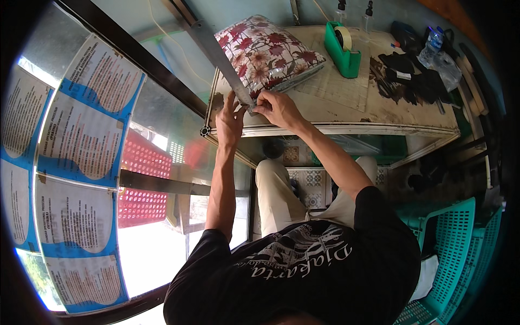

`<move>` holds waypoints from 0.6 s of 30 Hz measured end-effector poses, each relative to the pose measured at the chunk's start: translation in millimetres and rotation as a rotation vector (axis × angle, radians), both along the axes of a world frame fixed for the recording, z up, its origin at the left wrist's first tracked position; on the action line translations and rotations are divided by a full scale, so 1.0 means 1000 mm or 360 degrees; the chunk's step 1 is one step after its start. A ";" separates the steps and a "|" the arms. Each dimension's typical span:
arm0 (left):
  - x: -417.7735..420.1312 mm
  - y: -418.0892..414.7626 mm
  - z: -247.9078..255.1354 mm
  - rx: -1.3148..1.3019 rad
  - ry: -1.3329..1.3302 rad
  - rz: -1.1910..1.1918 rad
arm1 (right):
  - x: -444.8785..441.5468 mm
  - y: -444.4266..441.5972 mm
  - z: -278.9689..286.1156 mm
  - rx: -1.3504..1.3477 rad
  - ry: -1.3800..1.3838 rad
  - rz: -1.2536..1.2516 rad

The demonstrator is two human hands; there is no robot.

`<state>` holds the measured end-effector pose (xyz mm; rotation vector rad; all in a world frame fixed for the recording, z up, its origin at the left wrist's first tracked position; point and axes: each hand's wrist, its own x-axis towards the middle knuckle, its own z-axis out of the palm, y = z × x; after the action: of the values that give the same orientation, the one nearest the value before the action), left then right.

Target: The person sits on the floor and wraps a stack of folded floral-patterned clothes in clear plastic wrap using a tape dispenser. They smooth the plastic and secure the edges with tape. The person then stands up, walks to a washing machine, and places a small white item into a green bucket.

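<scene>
A plump floral-patterned fabric bundle (264, 57), red and brown on white, lies on the worktable, partly wrapped in clear plastic. A grey metal bar (233, 77) crosses in front of its left side and ends between my hands. My left hand (229, 120) is at the left of that lower end, thumb and fingers bent towards it. From the right, my right hand (278, 107) has its thumb and forefinger brought together at the same spot, close to the bundle's near corner. Whatever lies between my fingertips is too small and hidden to make out.
On the table (317, 115) stand a green tape dispenser (342, 50) and spray bottles (367, 24). Dark cloth items (418, 73) and a plastic water bottle (431, 46) lie at the right. Green baskets (451, 260) flank me; a glass panel with printed sheets (81, 142) is on the left.
</scene>
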<state>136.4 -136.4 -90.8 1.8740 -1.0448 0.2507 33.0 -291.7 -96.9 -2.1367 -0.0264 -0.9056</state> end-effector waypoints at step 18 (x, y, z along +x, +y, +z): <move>0.009 0.002 -0.010 -0.0028 -0.0093 -0.0004 | 0.016 0.011 -0.006 0.0026 -0.0159 -0.0181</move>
<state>145.2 -134.7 -100.6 1.8593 -1.0812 0.3140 48.8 -280.4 -103.3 -2.0930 0.0524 -1.0748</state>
